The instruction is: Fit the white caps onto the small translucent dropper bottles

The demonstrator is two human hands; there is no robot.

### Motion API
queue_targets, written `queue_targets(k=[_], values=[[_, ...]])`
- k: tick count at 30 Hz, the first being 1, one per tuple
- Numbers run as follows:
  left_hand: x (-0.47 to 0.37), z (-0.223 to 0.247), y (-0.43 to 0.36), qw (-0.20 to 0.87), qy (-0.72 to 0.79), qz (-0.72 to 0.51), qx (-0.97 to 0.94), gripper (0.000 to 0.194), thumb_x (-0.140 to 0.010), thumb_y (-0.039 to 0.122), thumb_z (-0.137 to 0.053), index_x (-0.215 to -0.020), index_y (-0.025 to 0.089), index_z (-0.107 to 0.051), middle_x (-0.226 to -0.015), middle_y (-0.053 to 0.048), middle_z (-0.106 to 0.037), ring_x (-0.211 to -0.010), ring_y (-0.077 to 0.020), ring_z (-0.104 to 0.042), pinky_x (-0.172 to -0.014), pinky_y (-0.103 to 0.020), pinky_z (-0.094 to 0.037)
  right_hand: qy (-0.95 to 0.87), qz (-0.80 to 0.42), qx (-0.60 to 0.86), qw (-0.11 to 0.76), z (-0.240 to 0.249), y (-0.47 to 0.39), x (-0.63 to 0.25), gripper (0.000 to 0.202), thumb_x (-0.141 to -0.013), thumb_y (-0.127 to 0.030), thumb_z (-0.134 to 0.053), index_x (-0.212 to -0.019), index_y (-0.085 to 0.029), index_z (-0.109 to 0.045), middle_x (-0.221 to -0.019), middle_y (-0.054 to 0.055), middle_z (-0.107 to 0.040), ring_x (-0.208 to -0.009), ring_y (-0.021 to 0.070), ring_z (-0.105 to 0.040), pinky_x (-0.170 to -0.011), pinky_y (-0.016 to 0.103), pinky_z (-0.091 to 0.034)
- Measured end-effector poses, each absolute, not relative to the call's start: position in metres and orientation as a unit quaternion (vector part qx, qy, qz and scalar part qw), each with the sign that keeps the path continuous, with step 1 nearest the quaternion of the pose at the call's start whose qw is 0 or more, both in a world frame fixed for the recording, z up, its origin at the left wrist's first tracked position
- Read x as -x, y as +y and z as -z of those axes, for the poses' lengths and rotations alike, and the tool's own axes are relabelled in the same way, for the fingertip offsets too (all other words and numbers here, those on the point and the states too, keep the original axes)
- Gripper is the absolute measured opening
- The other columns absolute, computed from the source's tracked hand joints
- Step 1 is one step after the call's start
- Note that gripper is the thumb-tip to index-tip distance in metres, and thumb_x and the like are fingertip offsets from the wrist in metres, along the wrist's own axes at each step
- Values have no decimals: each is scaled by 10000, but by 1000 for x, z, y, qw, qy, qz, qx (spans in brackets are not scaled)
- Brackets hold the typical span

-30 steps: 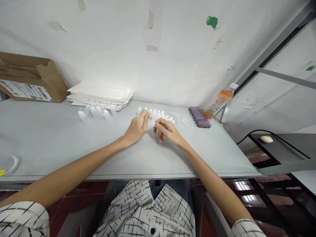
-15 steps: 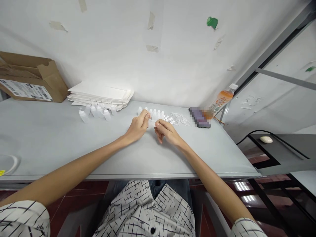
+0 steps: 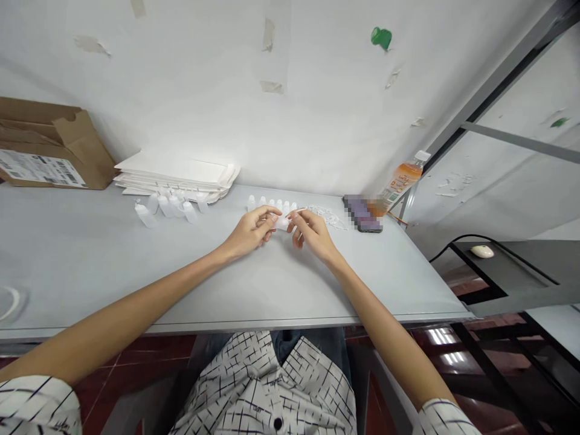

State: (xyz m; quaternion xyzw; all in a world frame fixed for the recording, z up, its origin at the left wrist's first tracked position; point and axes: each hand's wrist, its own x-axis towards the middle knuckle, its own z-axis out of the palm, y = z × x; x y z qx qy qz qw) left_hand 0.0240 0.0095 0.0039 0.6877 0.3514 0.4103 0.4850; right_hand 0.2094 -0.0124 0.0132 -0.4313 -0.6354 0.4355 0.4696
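Observation:
Between my two hands, just above the table, is a small translucent white plastic bottle (image 3: 281, 223), tilted on its side. My left hand (image 3: 251, 231) grips its left end between thumb and fingers. At the other end, my right hand (image 3: 312, 232) has its thumb and fingertips pinched; they hide that end and any small part there. Behind my hands stands a row of similar white bottles (image 3: 272, 204). Thin white plastic pieces (image 3: 333, 217) lie loose to the right of the row, partly behind my right hand.
Several small bottles with thin tips (image 3: 170, 205) stand at left, before a stack of white flat sheets (image 3: 176, 171). A cardboard box (image 3: 49, 145) sits far left. On the right are a phone (image 3: 364, 214) and a leaning orange drink bottle (image 3: 401, 181). A white wall rises behind the table.
My hands have come together, and the small bottle now shows between them. The left fingers have stretched out from a tighter pinch. The whole view has shifted slightly.

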Motion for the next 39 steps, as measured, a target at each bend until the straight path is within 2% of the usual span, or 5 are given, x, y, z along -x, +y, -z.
queue_targets(k=[5, 10, 19, 28, 39], values=[[-25, -5, 7, 438, 369, -396, -717, 404, -907, 460, -557, -1151, 152, -651, -820, -43, -595, -555, -92, -529, -430, -212, -439, -595, -415, 431, 536, -20, -12, -213, 376, -855, -536, -636, -832, -164, -592, -643, -37, -532, -366, 63, -485, -345, 214, -397], [-27, -4, 7, 420, 342, -399, -740, 352, -866, 452, -609, -1012, 143, -694, -1063, -105, -603, -591, -87, -552, -488, -247, -512, -571, -405, 436, 565, -24, -11, -215, 372, -803, -521, -696, -794, -155, -632, -626, -35, -520, -390, 58, -483, -354, 212, -415], [-26, 0, 7, 451, 353, -379, -727, 336, -852, 425, -642, -1067, 173, -582, -802, -46, -651, -642, -146, -625, -566, -286, -550, -565, -426, 429, 561, -24, -11, -216, 378, -826, -526, -660, -891, -154, -690, -757, 13, -575, -468, 72, -520, -398, 231, -464], [-22, -7, 5, 422, 338, -372, -754, 193, -893, 340, -516, -1019, 198, -545, -890, -12, -586, -686, -114, -503, -537, -217, -380, -612, -482, 399, 484, -27, -14, -219, 382, -874, -525, -591, -846, -151, -667, -769, 20, -557, -509, 91, -536, -412, 235, -466], [-26, -12, -2, 323, 370, -398, -775, 304, -954, 436, -450, -1057, 184, -585, -1001, -44, -659, -909, -181, -595, -723, -264, -441, -615, -503, 391, 464, -26, -16, -215, 419, -889, -555, -556, -757, -160, -604, -687, 22, -562, -558, 124, -567, -445, 243, -500]])
